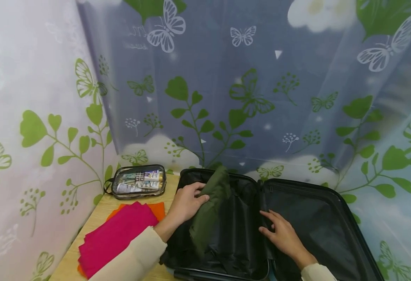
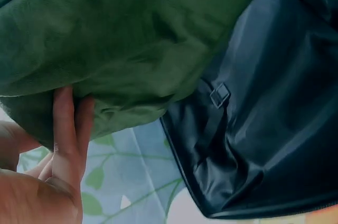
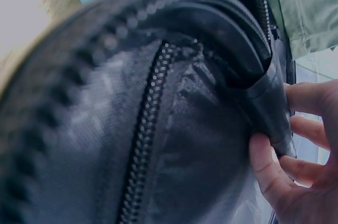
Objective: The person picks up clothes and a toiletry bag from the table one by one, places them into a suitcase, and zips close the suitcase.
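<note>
Gripping the upper end of a folded green garment (image 1: 210, 207), the left hand (image 1: 185, 203) curls its fingers (image 2: 66, 129) round the cloth edge; below that hold the garment runs down across the black lining of the open suitcase (image 1: 331, 203), in its left half. To the right of the garment, the right hand (image 1: 282, 234) rests at the central hinge ridge, and the wrist view shows its thumb and fingers (image 3: 309, 129) pinching a fold of the dark lining beside a zipper (image 3: 145, 139), though the close view is blurred. Left of the left hand's hold lie a pink folded cloth (image 1: 115, 234) over an orange cloth (image 1: 157, 208), with a clear travel pouch (image 1: 138, 181) beyond them on the wooden table (image 1: 68, 265)
</note>
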`<act>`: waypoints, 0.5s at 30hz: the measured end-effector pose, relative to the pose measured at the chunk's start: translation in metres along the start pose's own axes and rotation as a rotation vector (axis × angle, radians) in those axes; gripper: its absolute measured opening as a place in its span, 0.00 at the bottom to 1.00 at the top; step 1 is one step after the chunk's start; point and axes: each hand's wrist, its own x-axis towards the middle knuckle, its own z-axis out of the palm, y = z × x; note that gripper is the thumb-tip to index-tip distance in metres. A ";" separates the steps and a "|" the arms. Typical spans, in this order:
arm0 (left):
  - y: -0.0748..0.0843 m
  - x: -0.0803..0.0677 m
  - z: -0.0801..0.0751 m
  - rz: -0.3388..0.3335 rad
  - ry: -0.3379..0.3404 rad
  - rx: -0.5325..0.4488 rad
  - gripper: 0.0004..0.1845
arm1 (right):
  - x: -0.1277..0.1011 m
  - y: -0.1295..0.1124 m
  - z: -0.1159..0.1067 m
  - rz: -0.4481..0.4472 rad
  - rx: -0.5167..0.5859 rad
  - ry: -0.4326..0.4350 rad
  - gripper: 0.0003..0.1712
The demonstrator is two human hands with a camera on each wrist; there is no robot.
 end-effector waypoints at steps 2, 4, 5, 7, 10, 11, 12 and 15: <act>0.000 0.002 0.005 0.002 0.001 -0.016 0.23 | -0.001 0.001 0.000 -0.002 -0.006 0.005 0.35; 0.000 0.003 0.010 0.000 0.007 -0.034 0.23 | -0.001 0.001 0.000 -0.005 -0.011 0.009 0.35; 0.000 0.003 0.013 0.000 0.010 -0.042 0.23 | -0.001 0.001 0.000 -0.004 -0.012 0.010 0.35; -0.001 0.005 0.017 -0.001 0.014 -0.053 0.24 | -0.001 0.001 0.000 -0.001 -0.011 0.009 0.35; -0.002 0.006 0.023 -0.023 0.015 -0.076 0.25 | -0.001 0.001 0.001 0.005 -0.004 0.006 0.35; -0.002 0.007 0.024 -0.034 0.014 -0.087 0.25 | 0.000 0.001 0.001 0.006 -0.003 0.004 0.36; -0.002 0.007 0.025 -0.045 0.012 -0.099 0.25 | 0.000 0.001 0.001 0.008 -0.002 0.003 0.36; -0.001 0.009 0.028 -0.073 0.002 -0.144 0.26 | 0.000 0.001 0.000 0.013 0.002 0.001 0.35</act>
